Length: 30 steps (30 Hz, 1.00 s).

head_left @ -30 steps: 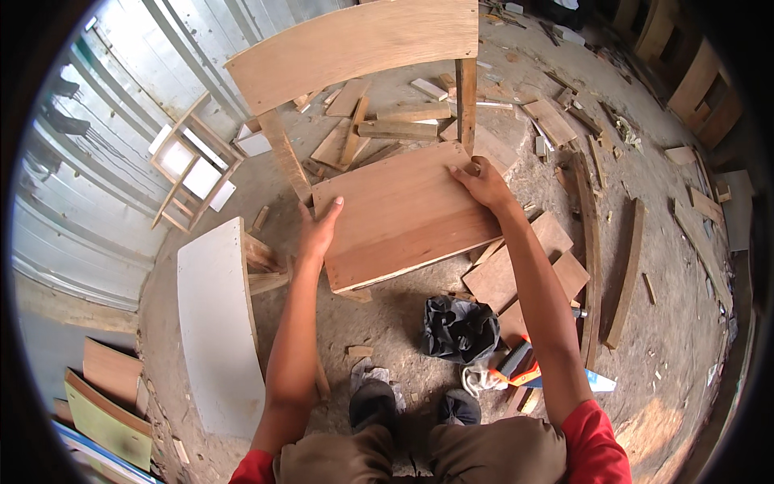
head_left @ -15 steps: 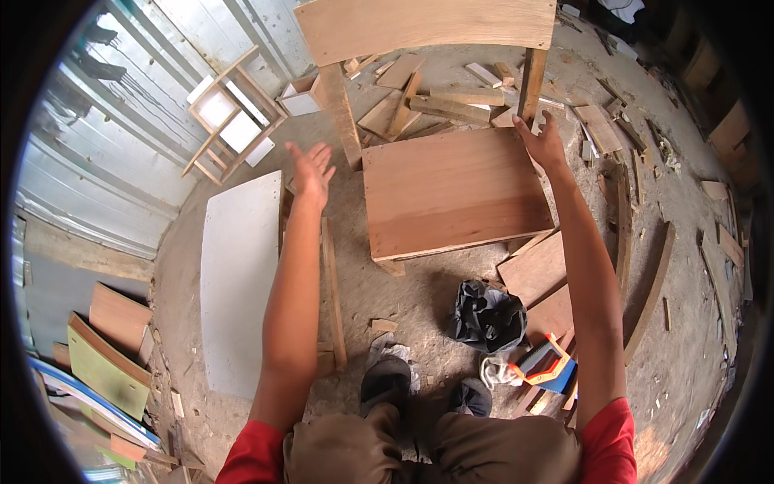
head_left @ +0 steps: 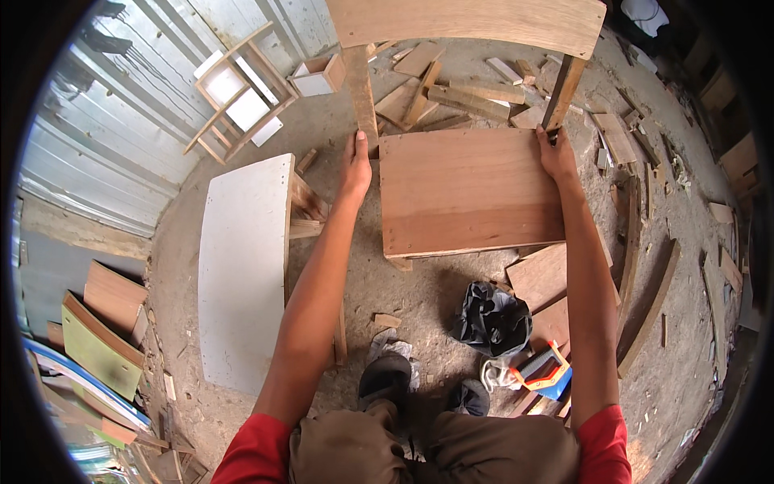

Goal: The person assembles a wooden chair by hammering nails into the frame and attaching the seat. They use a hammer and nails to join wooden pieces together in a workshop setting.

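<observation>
A wooden chair (head_left: 472, 189) stands before me, its reddish-brown plywood seat facing up and its curved pale backrest (head_left: 468, 22) at the far side. My left hand (head_left: 355, 171) lies along the chair's left side, by the left back post (head_left: 360, 89), with fingers stretched upward. At the seat's far right corner, my right hand (head_left: 556, 155) has its thumb and fingers about the edge at the foot of the right back post (head_left: 564, 90). Part of its grip is hidden.
A white-topped wooden piece (head_left: 244, 266) lies on the left. Near my feet are a black bag-lined container (head_left: 493, 319) and an orange-handled handsaw (head_left: 548, 373). Wood offcuts (head_left: 472, 101) lie behind the chair; a small wooden frame (head_left: 246, 93) leans by the metal wall.
My left hand has moved right to the chair's side. My right hand has come down onto the seat's far corner. The view has shifted, with the chair now slightly farther right.
</observation>
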{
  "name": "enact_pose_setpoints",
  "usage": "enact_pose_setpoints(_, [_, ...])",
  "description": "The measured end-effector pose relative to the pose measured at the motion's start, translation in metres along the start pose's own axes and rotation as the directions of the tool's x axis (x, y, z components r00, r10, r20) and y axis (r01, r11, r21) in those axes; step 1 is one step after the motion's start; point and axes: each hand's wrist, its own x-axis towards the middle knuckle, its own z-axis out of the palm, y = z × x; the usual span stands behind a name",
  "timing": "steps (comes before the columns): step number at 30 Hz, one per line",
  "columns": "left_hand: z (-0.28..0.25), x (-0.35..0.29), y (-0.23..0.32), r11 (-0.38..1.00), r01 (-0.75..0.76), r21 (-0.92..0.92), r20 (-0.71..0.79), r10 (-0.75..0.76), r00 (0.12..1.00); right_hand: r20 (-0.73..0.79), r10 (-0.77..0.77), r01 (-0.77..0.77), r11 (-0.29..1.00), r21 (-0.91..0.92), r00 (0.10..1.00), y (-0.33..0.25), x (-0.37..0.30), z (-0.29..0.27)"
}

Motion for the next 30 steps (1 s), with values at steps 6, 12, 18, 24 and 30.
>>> enact_pose_setpoints(6, [-0.002,-0.002,0.009,0.982,-0.136,0.132,0.082,0.126,0.989,-0.021,-0.01,0.01,1.0,-0.004,1.0,0.006,0.002,0.002])
enact_pose_setpoints(12, [-0.016,0.004,0.005,0.957,-0.289,0.035,0.253,0.271,0.929,0.052,0.019,-0.02,1.0,0.015,0.998,0.001,0.001,0.001])
enact_pose_setpoints(18, [-0.015,0.002,-0.003,0.955,0.1,-0.28,0.186,-0.048,0.981,0.048,0.043,-0.042,0.999,-0.024,0.998,0.009,0.001,-0.001])
enact_pose_setpoints(24, [0.028,-0.037,0.033,0.575,0.565,-0.591,0.274,-0.515,0.812,0.183,0.117,-0.13,0.99,0.061,0.976,-0.016,-0.028,-0.022])
enact_pose_setpoints(30, [0.027,-0.036,0.056,0.616,0.26,-0.743,0.127,-0.251,0.96,0.135,0.149,-0.164,0.98,0.11,0.98,-0.028,-0.037,-0.025])
